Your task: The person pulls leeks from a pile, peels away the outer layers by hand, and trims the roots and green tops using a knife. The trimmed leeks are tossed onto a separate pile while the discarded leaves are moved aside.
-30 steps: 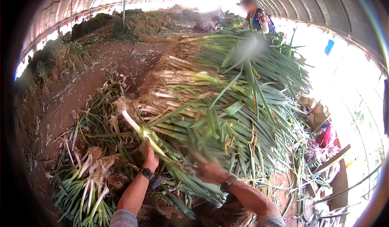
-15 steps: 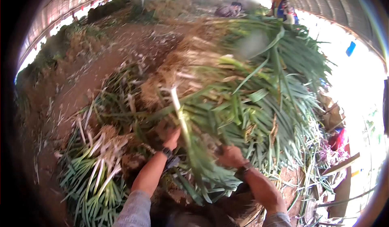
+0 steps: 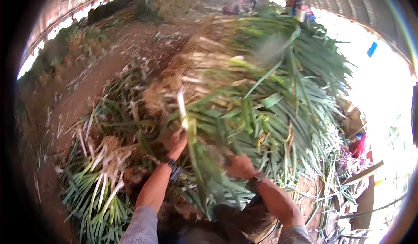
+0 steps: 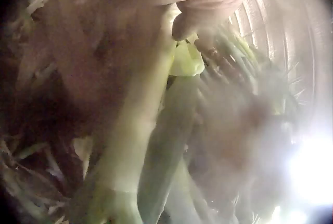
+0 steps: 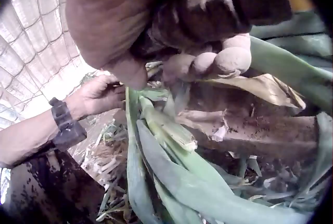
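Note:
A long green onion (image 3: 181,107) stands nearly upright in the head view, white end up, leaves hanging toward the lap. My left hand (image 3: 176,144) grips its stalk; the thumb and a finger close on the stalk (image 4: 143,99) in the left wrist view. A torn pale leaf sheath (image 4: 186,62) sticks out beside it. Just right of the leaves, my right hand (image 3: 241,165) curls round a dark, tape-wrapped handle (image 5: 213,13), its far end out of view. Under that hand, the onion's leaves (image 5: 182,177) fan out in the right wrist view.
A large heap of green onions (image 3: 278,100) fills the middle and right, roots facing left. A smaller bunch (image 3: 98,191) lies at lower left beside loose trimmings (image 3: 126,96). Another person (image 3: 296,4) is behind the heap. Scraps and a board (image 3: 363,173) lie at right.
The green onion has swung from a diagonal lean to nearly upright, still in the left hand. The head view has shifted. The right hand stays near the leaves.

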A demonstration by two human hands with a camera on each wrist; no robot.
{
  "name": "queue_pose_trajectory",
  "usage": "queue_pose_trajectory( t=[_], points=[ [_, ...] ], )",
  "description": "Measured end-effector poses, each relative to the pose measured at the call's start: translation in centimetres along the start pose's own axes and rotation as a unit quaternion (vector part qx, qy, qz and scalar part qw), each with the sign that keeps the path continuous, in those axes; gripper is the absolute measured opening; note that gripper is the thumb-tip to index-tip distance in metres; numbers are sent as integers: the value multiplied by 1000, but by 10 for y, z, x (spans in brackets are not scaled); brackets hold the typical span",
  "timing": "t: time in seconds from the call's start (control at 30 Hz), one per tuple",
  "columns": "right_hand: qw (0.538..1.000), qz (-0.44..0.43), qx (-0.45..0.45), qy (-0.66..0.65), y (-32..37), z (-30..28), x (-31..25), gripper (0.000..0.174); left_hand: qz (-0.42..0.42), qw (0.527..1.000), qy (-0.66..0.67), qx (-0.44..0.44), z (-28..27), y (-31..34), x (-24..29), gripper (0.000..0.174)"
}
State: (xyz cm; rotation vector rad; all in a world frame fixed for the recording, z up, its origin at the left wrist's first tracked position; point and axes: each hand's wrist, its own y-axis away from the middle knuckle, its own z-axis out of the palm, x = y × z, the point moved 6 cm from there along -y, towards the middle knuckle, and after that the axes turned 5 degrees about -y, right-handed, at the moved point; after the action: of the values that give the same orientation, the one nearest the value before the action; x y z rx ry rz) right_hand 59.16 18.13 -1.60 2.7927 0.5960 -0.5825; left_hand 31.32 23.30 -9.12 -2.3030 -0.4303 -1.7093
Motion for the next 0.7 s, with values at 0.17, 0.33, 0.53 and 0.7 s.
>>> queue_pose_trajectory(
  t=[0.17,0.33,0.53,0.7],
  points=[
    [998,-39,38,-31,-3,4,4,46,-56,985,41,-159,3,-9,-13,39],
    [992,-104,62,-47,0,9,10,45,-23,998,50,31,-22,-19,-21,33],
    [992,-77,53,-89,10,-14,-2,40,37,995,17,88,-35,-30,-8,38],
    [971,-204,96,-74,6,6,4,38,8,994,105,-26,-54,-19,65,28]
  ],
)
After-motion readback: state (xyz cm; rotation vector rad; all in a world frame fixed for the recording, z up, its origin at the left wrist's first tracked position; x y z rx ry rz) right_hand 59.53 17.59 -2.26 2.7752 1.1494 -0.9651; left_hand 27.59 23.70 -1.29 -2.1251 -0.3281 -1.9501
